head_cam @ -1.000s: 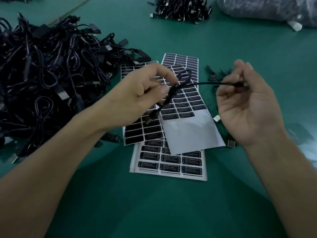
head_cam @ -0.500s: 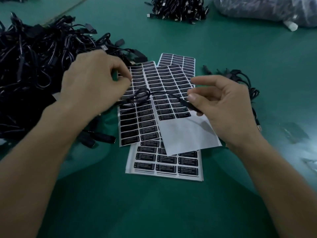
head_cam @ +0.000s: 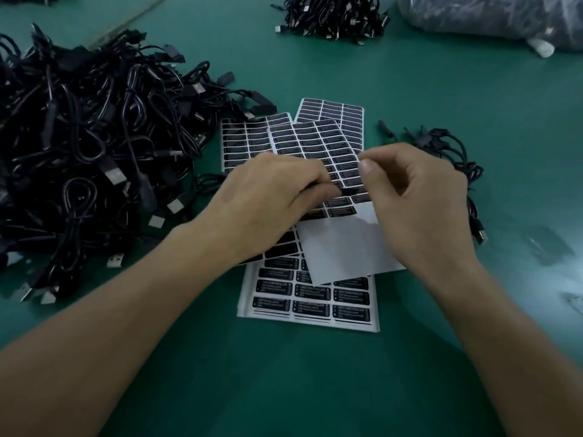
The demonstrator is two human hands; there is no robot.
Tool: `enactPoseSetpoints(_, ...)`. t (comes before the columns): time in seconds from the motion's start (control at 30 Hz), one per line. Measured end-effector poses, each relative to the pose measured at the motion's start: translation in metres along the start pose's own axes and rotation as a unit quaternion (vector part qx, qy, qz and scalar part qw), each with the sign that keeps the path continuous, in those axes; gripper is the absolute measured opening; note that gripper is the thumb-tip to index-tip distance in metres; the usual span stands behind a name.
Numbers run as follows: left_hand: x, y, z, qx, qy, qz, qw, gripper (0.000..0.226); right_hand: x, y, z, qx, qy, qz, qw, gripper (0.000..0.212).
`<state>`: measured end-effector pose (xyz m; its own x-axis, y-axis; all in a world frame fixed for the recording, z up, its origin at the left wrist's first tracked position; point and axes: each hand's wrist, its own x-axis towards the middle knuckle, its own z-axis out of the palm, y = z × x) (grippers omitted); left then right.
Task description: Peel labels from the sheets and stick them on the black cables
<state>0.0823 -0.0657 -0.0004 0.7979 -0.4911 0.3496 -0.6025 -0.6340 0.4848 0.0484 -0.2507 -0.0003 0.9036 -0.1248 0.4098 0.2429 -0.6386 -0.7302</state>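
Two bare forearms reach in over the green counter. Closest to the person lies a label sheet, flat, its black labels printed in white.

Skewed across it sits the top sheet. Its near half is bare white backing and its far half carries rows of labels. Both hands are over this sheet.

The left hand lies knuckles up, fingers curled down onto the labels. A black cable runs out from under it to the left along the counter, but I cannot tell whether the grip has hold of it.

The right hand has its grip pressed together, thumb and forefinger meeting right at the top sheet's right edge. What they nip is too small to make out. The fingertips of the two hands are just beside one another.

Beyond the hands, more label sheets fan out, partly under the top one. To the left sprawls a big cable heap, reaching the sheets' far left corner. To the right, just behind the right hand, lies a small cable bunch.

Far across the counter sit another cable pile and a plastic bag.
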Motion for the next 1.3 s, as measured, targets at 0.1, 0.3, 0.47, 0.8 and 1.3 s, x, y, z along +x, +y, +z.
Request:
enactPoseSetpoints(0.1,0.0,0.0,0.006,-0.014,0.002,-0.044,0.999,0.027,-0.004,-0.001,-0.003,-0.175,-0.064,0.021,0.982,0.043)
enactPoseSetpoints(0.3,0.0,0.0,0.015,-0.054,-0.013,-0.096,0.994,0.022,-0.007,-0.011,-0.002,-0.23,-0.169,0.054,0.957,0.063)
enactPoseSetpoints(0.47,0.0,-0.003,0.016,-0.088,-0.007,-0.104,0.991,0.023,-0.005,-0.005,-0.004,-0.053,-0.093,0.056,0.993,0.048)
enactPoseSetpoints(0.8,-0.003,-0.004,0.011,-0.069,0.056,0.002,0.996,0.029,-0.002,0.003,-0.004,0.138,-0.096,0.117,0.979,0.037)
enactPoseSetpoints(1.3,-0.004,0.003,0.015,-0.066,0.052,-0.037,0.996,0.017,-0.007,0.001,0.009,0.232,-0.076,0.17,0.955,0.02)
